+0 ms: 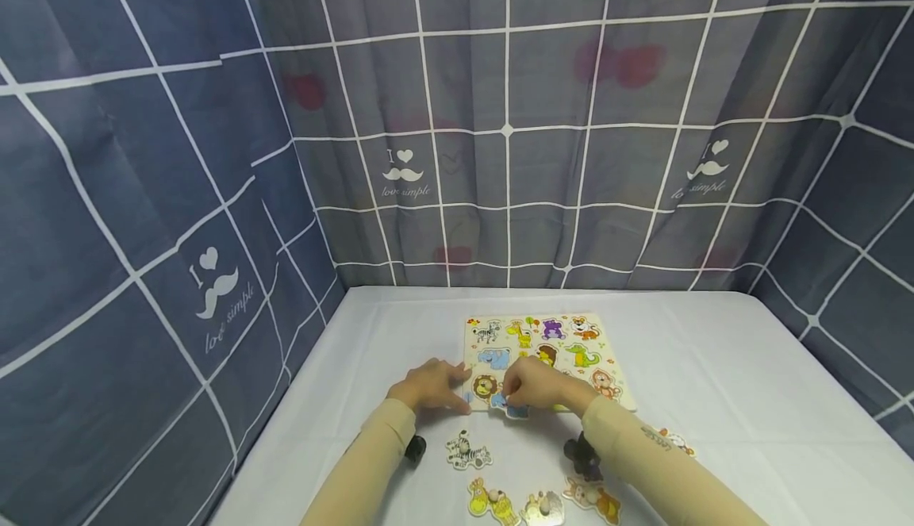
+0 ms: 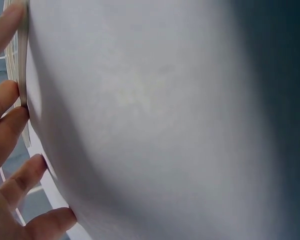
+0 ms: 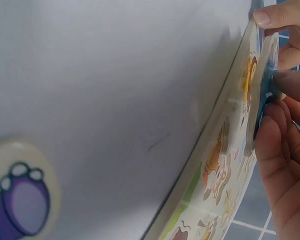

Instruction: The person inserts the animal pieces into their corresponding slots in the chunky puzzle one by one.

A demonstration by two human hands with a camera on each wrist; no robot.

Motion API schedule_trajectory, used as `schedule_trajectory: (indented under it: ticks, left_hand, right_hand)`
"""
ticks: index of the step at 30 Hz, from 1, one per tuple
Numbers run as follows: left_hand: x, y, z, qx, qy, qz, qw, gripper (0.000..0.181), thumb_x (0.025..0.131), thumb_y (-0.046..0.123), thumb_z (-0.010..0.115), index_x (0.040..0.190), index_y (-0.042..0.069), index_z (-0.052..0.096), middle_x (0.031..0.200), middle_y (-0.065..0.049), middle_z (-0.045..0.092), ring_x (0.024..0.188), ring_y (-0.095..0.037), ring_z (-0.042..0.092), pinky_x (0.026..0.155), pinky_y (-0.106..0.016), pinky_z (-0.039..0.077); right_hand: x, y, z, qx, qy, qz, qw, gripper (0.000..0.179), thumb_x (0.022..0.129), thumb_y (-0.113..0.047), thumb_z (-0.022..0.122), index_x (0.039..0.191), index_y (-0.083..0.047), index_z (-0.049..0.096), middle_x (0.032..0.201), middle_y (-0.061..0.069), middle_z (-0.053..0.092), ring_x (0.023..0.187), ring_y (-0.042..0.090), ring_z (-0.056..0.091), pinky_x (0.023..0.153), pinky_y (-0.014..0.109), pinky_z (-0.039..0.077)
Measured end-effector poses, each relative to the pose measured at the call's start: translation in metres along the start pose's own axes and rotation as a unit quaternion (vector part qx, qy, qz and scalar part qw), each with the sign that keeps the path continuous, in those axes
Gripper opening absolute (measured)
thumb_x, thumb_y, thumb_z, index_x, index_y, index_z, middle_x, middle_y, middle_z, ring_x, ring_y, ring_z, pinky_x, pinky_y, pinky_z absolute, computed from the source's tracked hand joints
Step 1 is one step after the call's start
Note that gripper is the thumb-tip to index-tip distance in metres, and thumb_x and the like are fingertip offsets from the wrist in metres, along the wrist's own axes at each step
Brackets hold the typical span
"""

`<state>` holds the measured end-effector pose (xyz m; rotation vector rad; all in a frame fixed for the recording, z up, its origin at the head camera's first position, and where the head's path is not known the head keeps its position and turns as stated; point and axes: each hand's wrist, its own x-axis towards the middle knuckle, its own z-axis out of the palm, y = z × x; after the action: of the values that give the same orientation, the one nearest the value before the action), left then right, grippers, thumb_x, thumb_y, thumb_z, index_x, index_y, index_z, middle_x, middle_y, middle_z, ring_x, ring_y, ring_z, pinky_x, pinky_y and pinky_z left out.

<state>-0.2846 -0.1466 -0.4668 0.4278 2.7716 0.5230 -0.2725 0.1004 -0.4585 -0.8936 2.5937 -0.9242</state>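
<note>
My right hand [image 1: 537,384] pinches a blue animal puzzle piece [image 1: 516,412] over the front edge of the peg puzzle board [image 1: 528,351]. Seen from the right wrist, that piece [image 3: 263,92] is tilted up off the board, thumb and fingertips on its near side. Which animal it shows is partly hidden by the fingers. At the board's left edge rests my left hand [image 1: 431,385], fingers spread; in the left wrist view its fingertips [image 2: 16,120] touch the edge and the white cloth. Animal pictures cover the board, some hidden behind my right hand.
Loose pieces lie nearer me: a zebra [image 1: 467,453], a giraffe [image 1: 493,502], a pale animal [image 1: 544,508] and a brown-orange one [image 1: 595,500]. Another piece [image 1: 678,442] is partly behind my right forearm. A purple piece [image 3: 25,202] shows from the right wrist. Grid-patterned curtains [image 1: 471,240] surround the table.
</note>
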Motion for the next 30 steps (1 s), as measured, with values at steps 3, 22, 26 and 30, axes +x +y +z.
schedule_trajectory:
  ticks: [3, 22, 26, 30]
  left_hand:
    - [0.001, -0.001, 0.000, 0.004, 0.001, 0.004, 1.0000, 0.076, 0.068, 0.054, 0.085, 0.137, 0.033, 0.061, 0.150, 0.001, 0.053, 0.136, -0.030, 0.049, 0.106, -0.059, 0.045]
    - [0.003, -0.004, -0.002, 0.020, 0.000, 0.013, 0.9997, 0.075, 0.069, 0.056, 0.084, 0.137, 0.034, 0.061, 0.151, 0.007, 0.052, 0.137, -0.027, 0.048, 0.107, -0.057, 0.044]
    - [0.004, -0.004, -0.002, 0.021, -0.002, 0.009, 0.9997, 0.075, 0.069, 0.056, 0.084, 0.137, 0.034, 0.061, 0.151, 0.008, 0.052, 0.138, -0.027, 0.047, 0.108, -0.058, 0.043]
    - [0.003, -0.003, 0.001, 0.014, -0.005, 0.004, 0.9999, 0.075, 0.068, 0.056, 0.085, 0.136, 0.035, 0.061, 0.151, 0.008, 0.053, 0.137, -0.027, 0.047, 0.108, -0.058, 0.043]
  right_hand:
    - [0.002, -0.001, -0.002, 0.003, 0.004, 0.005, 1.0000, 0.007, 0.081, -0.003, 0.073, 0.082, -0.009, 0.075, 0.076, -0.005, 0.069, 0.066, 0.008, 0.060, 0.061, 0.022, 0.054]
    - [0.021, 0.003, -0.012, 0.019, 0.023, 0.000, 0.9995, 0.006, 0.081, 0.000, 0.073, 0.085, -0.004, 0.075, 0.081, 0.005, 0.072, 0.068, 0.009, 0.061, 0.063, 0.023, 0.055]
    - [0.025, 0.005, -0.011, 0.014, 0.023, 0.006, 0.9996, 0.006, 0.082, -0.001, 0.072, 0.085, -0.006, 0.075, 0.079, 0.003, 0.071, 0.064, 0.009, 0.060, 0.060, 0.022, 0.054]
    - [0.029, 0.006, -0.009, 0.014, 0.022, 0.018, 0.9995, 0.007, 0.083, -0.001, 0.072, 0.085, -0.006, 0.075, 0.079, 0.001, 0.070, 0.064, 0.009, 0.061, 0.059, 0.023, 0.055]
